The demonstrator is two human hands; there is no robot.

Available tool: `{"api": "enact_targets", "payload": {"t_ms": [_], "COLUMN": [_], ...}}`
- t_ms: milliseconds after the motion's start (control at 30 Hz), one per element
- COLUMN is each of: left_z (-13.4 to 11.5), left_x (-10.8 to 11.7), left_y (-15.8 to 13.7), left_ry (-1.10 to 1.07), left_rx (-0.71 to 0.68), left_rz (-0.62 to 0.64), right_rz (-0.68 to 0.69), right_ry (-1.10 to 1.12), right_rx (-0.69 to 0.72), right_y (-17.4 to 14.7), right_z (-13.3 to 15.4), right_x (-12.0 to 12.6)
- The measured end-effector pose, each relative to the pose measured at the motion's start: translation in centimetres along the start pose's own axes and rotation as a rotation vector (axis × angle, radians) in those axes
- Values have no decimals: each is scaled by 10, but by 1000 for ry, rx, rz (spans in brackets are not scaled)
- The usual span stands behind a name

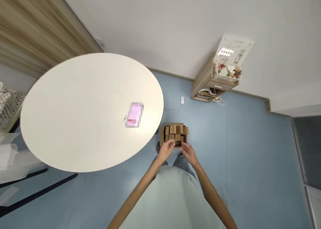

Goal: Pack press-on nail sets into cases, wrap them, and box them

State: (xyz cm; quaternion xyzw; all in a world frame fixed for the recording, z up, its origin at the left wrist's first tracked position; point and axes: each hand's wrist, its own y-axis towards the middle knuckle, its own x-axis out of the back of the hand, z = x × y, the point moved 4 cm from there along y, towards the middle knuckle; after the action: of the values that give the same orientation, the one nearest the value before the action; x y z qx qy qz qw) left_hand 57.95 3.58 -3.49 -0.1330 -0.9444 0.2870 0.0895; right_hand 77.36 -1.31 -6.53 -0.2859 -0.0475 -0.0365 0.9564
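Observation:
On the floor in front of my feet stands an open cardboard box (162, 135) with its flaps folded out. Several small brown cartons (175, 129) are packed in it in rows. My left hand (167, 149) is over the box's near left corner, its fingers slightly bent and apart, with nothing visible in them. Over the near right corner is my right hand (189, 153), fingers stretched toward the box, also without anything visible in it. A gap lies between the two hands. Whether either hand touches the cardboard I cannot tell.
A white oval table (85, 115) fills the left, with a blurred pink phone-like object (134, 115) on it. A wooden cabinet (204, 78) bearing a flower basket (228, 72) stands by the wall. A white power strip (182, 100) and its cable lie on the blue floor (255, 155).

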Motion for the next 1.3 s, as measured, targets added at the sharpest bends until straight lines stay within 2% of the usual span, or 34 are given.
{"api": "enact_targets", "payload": {"t_ms": [133,233,367,467,600,800,1000,1167,1300], "left_z": [-41,-64,-84,-90,-82,-51,-31,-17,-1], "left_x": [15,17,10,6,9,21,45,85,137], "left_y": [-26,-46,-72,-95,-130,-180,-209,-228,-250], "left_ry": [-12,-1,14,2,-6,-50,-143,-230,-254], "left_rx": [-107,-177,-225,-235,-206,-111,-143,-186,-225], "left_rz": [-6,-25,-67,-103,-164,-280,-360,-375,-398], "right_rz": [-12,-33,-31,11,68,137,175,237,261], "right_ry": [0,-29,-84,-98,-103,-142,-178,-260,-302], "right_rx": [109,195,303,349,399,401,417,432,490], "right_y": [-37,-64,-90,-100,-107,-123,-150,-167,-182], "right_z": [54,88,118,131,142,142,132,143,161], "right_x": [-7,-3,4,4,-1,-16,-41,-86,-145]}}
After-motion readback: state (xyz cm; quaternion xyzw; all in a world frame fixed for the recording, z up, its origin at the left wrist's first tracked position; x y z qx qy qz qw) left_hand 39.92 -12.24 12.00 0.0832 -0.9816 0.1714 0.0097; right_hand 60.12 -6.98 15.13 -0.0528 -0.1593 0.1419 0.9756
